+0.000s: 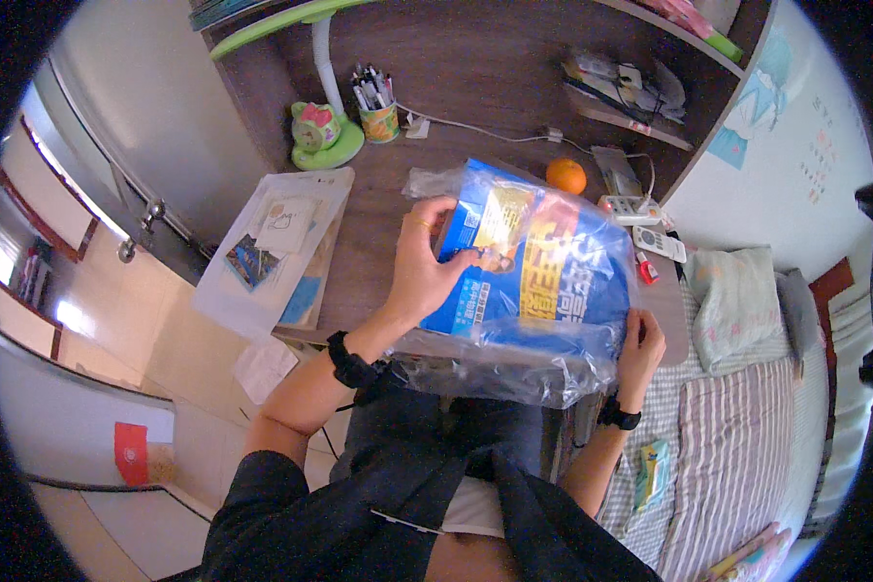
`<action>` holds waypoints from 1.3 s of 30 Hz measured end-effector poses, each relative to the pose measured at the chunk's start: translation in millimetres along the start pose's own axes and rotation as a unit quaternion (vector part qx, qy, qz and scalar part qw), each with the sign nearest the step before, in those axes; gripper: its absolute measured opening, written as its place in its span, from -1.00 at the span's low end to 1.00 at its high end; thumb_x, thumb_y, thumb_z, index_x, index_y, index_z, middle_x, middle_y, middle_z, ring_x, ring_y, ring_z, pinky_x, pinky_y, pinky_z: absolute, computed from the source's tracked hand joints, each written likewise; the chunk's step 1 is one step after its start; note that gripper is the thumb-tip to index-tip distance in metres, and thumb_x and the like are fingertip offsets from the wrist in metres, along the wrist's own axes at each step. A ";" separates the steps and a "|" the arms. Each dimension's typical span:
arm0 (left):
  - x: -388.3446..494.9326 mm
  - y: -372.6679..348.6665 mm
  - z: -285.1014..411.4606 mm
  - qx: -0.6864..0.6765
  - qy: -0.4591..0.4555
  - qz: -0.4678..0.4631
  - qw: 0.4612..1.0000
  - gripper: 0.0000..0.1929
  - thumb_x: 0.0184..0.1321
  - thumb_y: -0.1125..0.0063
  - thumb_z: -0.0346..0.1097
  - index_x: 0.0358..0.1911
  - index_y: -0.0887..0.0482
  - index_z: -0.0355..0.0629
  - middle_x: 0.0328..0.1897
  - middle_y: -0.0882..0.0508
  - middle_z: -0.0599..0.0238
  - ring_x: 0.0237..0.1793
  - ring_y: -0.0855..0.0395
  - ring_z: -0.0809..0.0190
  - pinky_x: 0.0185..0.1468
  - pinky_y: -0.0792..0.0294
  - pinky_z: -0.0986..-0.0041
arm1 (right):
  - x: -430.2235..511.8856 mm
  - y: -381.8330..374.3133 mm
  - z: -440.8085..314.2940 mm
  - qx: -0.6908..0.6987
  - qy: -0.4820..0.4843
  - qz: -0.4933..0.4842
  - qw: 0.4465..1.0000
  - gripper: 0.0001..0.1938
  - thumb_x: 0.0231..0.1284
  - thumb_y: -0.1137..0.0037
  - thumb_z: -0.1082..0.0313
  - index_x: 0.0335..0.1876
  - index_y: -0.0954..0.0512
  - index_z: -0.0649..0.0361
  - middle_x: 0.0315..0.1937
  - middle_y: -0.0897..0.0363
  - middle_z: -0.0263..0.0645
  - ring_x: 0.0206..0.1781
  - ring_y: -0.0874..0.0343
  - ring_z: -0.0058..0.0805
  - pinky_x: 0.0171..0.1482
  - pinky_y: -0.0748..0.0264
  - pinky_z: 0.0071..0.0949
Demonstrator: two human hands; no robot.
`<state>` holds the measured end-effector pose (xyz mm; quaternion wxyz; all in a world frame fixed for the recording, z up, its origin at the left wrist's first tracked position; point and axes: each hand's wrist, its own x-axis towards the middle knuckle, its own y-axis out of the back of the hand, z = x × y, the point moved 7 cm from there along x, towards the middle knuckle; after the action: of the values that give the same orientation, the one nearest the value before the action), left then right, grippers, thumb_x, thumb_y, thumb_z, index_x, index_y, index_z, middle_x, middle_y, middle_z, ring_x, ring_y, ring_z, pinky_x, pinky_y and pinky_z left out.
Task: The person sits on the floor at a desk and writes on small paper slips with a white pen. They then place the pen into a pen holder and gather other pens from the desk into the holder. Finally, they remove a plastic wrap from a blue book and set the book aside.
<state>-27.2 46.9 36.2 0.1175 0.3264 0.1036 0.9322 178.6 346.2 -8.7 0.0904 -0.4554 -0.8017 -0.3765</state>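
A blue printed book (553, 269) lies tilted over the front of a brown desk, partly inside a clear plastic bag (509, 371). My left hand (429, 265) grips the book's left side, its thumb on the cover and its fingers around the far edge. At the right, my right hand (642, 345) closes on the bag at the book's near right corner; part of its fingers is hidden. Loose film hangs over the desk's front edge, above my lap. Large characters and a picture cover the front of the book.
An orange (566, 176), a power strip (631, 209) and a white remote control (659, 244) lie behind and right of the book. A pen cup (379, 120) and a green lamp base (327, 145) stand at the back left. Papers in a clear folder (218, 305) overhang the left edge.
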 end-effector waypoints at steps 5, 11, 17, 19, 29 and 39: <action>-2.8 -16.5 -27.2 -0.309 0.269 -0.080 0.909 -0.44 -0.04 -0.44 -0.49 0.08 -0.47 -0.32 0.09 -0.60 0.08 0.04 -0.61 0.24 0.02 -0.53 0.36 | 1.6 -3.3 -0.4 -0.007 0.004 0.030 1.000 -0.80 0.37 -0.02 0.34 -0.27 -0.55 0.35 -0.44 -0.57 0.02 -0.43 -0.55 -0.20 -0.31 -0.44 -0.31; -30.4 -28.4 -19.4 -0.317 0.341 -0.287 0.837 -0.45 0.08 -0.40 -0.39 0.18 -0.52 -0.25 0.09 -0.67 0.15 0.04 -0.65 0.21 0.09 -0.50 0.35 | 5.5 -6.2 19.8 -0.002 0.014 0.028 1.000 -0.82 0.37 -0.03 0.34 -0.28 -0.54 0.32 -0.45 -0.58 -0.05 -0.42 -0.54 -0.24 -0.31 -0.42 -0.33; -53.6 -19.6 -9.5 -0.384 0.410 -0.245 0.790 -0.37 0.05 -0.31 -0.48 0.27 -0.43 -0.24 0.17 -0.63 0.12 0.15 -0.61 0.16 0.24 -0.43 0.28 | 22.6 -12.4 18.6 0.202 -0.064 -0.175 0.962 -0.58 0.17 -0.30 0.25 0.10 -0.50 0.23 0.03 -0.57 -0.17 -0.02 -0.53 -0.36 0.00 -0.45 -0.44; -54.8 -11.7 -1.3 -0.383 0.377 -0.231 0.811 -0.34 0.03 -0.29 -0.49 0.29 -0.40 -0.23 0.17 -0.63 0.12 0.13 -0.62 0.16 0.22 -0.45 0.30 | 31.4 2.6 -19.2 0.288 -0.061 -0.220 0.930 -0.30 0.02 -0.46 0.16 0.29 -0.40 0.22 0.26 -0.44 -0.21 0.20 -0.47 -0.37 0.18 -0.42 -0.44; -78.1 -22.0 -1.3 -0.407 0.417 -0.148 0.799 -0.38 0.07 -0.27 -0.52 0.26 -0.33 -0.20 0.10 -0.64 0.14 0.04 -0.66 0.19 0.13 -0.50 0.30 | -34.1 -88.4 -300.2 0.035 0.597 -0.216 0.772 -0.51 0.06 -0.28 0.19 0.17 -0.52 0.01 0.16 -0.51 -0.10 0.18 -0.51 -0.10 0.20 -0.41 -0.11; -75.9 -18.6 1.7 -0.438 0.347 -0.193 0.807 -0.47 0.06 -0.22 -0.59 0.18 -0.45 -0.24 0.04 -0.69 0.17 0.01 -0.69 0.22 0.14 -0.50 0.35 | 39.3 -188.4 -280.8 0.185 0.301 -0.387 0.852 -0.87 0.34 0.01 0.37 -0.16 -0.55 0.22 -0.45 -0.62 -0.22 -0.52 -0.62 -0.38 -0.37 -0.54 -0.34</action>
<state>34.3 43.0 -11.8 0.3816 -0.1314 -0.2208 0.8879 -49.8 122.8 108.9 0.2567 0.0523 -0.9015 -0.3444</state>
